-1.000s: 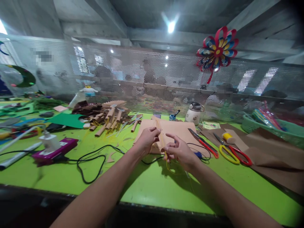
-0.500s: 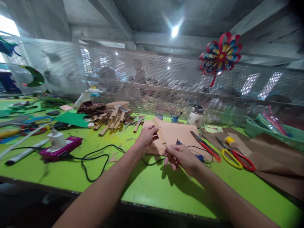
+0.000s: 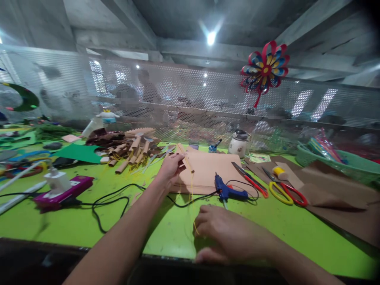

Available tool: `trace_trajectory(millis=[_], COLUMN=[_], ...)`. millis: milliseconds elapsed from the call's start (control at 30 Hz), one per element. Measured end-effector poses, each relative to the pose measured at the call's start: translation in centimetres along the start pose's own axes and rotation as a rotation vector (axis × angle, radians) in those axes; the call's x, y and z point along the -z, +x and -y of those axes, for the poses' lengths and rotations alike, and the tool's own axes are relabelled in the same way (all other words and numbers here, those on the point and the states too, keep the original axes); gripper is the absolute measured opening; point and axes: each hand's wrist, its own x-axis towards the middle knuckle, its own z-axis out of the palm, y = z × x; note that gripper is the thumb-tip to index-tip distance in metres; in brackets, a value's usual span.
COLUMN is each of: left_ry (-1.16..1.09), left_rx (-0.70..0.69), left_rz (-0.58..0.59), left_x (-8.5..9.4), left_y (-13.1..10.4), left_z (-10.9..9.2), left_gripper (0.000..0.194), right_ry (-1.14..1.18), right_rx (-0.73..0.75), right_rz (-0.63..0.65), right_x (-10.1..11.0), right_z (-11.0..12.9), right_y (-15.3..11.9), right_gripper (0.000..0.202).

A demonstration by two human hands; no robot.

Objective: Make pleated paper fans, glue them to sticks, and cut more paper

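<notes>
My left hand (image 3: 173,165) is closed, pinching a narrow tan paper strip (image 3: 189,163) that slants over a stack of tan paper sheets (image 3: 219,164). A thin yellow thread (image 3: 192,194) hangs from the strip's lower end and runs down to my right hand (image 3: 221,233). That hand is low over the table's front edge, slightly blurred, its fingers curled around the thread. Just beyond it, a blue glue gun (image 3: 228,190) lies by the front edge of the sheets, its black cord trailing left.
A red-handled cutter or knife (image 3: 252,180) and scissors (image 3: 286,192) lie to the right, near a yellow thread spool (image 3: 280,173) and brown paper (image 3: 335,186). Paper rolls (image 3: 133,152) are heaped back left. A purple power strip (image 3: 63,193) sits left; a green basket (image 3: 350,166) stands right.
My right hand has moved down and towards me, away from the strip, drawing the thread out. The glue gun now shows fully. My left hand keeps the strip; the view has shifted slightly right.
</notes>
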Motion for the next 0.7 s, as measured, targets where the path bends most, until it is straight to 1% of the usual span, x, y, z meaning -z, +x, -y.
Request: trace_trajectory(millis=[67, 133, 167, 233, 267, 300, 333, 367, 400, 467, 600, 633, 700], left_ry=[-0.005, -0.009, -0.012, -0.015, -0.013, -0.008, -0.001, 0.009, 0.02, 0.04, 0.073, 0.079, 0.088], left_rx=[0.002, 0.013, 0.019, 0.033, 0.042, 0.051, 0.062, 0.073, 0.084, 0.103, 0.135, 0.14, 0.147], left_rz=[0.008, 0.026, 0.038, 0.062, 0.073, 0.083, 0.092, 0.103, 0.114, 0.137, 0.188, 0.198, 0.211], left_x=[0.2, 0.2, 0.2, 0.1, 0.1, 0.0, 0.0, -0.1, -0.2, -0.3, -0.9, -1.0, -1.3], left_y=[0.2, 0.3, 0.3, 0.3, 0.2, 0.1, 0.0, -0.1, -0.2, -0.4, -1.0, -1.2, -1.6], left_z=[-0.2, -0.3, -0.3, -0.1, 0.0, 0.1, 0.2, 0.3, 0.5, 0.8, 1.0, 1.0, 1.0], left_gripper=[0.013, 0.013, 0.013, 0.013, 0.013, 0.013, 0.013, 0.014, 0.014, 0.014, 0.014, 0.014, 0.014], right_ry=[-0.099, -0.014, 0.056, 0.168, 0.14, 0.064, -0.04, -0.147, -0.206, -0.241, -0.266, -0.255, -0.18], right_rx=[0.085, 0.082, 0.057, -0.069, -0.155, -0.252, -0.326, -0.389, -0.44, -0.476, -0.505, -0.512, -0.542], right_rz=[0.101, 0.098, 0.074, 0.005, -0.062, -0.113, -0.112, -0.097, -0.048, -0.023, -0.095, -0.119, -0.168], right_x=[0.7, 1.7, 2.3, 3.5, 3.9, 4.1, 4.1, 3.8, 3.3, 1.9, -0.8, -1.2, -1.5], right_z=[0.7, 0.2, -0.6, -3.3, -4.9, -6.6, -8.1, -9.4, -10.5, -11.7, -12.7, -13.0, -14.0], right_y=[-1.0, -1.6, -1.7, -1.7, -1.6, -1.5, -1.3, -1.3, -1.2, -1.0, -0.7, -0.6, -0.7], right_gripper=[0.038, 0.036, 0.034, 0.03, 0.029, 0.027, 0.025, 0.03, 0.039, 0.049, 0.04, 0.039, 0.046])
